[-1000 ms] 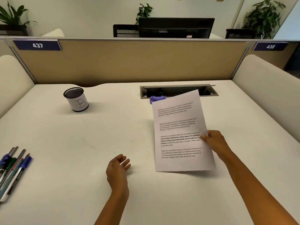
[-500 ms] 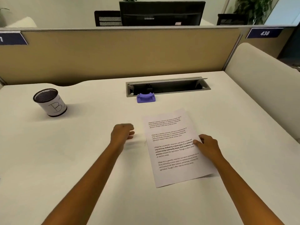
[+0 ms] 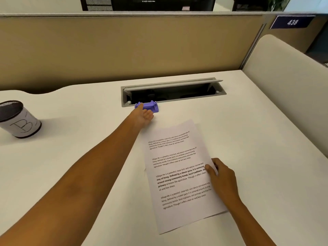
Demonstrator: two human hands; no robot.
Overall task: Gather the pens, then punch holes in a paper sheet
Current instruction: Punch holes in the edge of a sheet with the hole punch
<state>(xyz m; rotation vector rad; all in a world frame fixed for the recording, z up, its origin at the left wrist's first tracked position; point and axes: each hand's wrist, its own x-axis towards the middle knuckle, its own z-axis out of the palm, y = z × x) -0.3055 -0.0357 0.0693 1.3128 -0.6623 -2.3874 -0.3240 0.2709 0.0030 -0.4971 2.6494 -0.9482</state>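
A printed paper sheet lies flat on the white desk, slightly turned. My right hand pinches its right edge, thumb on top. A small purple hole punch sits just in front of the desk's cable slot. My left hand is stretched out to it, fingers apart, its fingertips touching the punch's left end without closing round it. The pens are out of view.
A black mesh cup with a white label marked "B" stands at the far left. An open grey cable slot is set into the desk behind the punch. A tan partition closes the back; a cream side panel closes the right.
The sheet has gone from held up to lying flat on the desk. My left hand has reached forward from the near desk to the purple punch. The view has shifted right, losing the pens.
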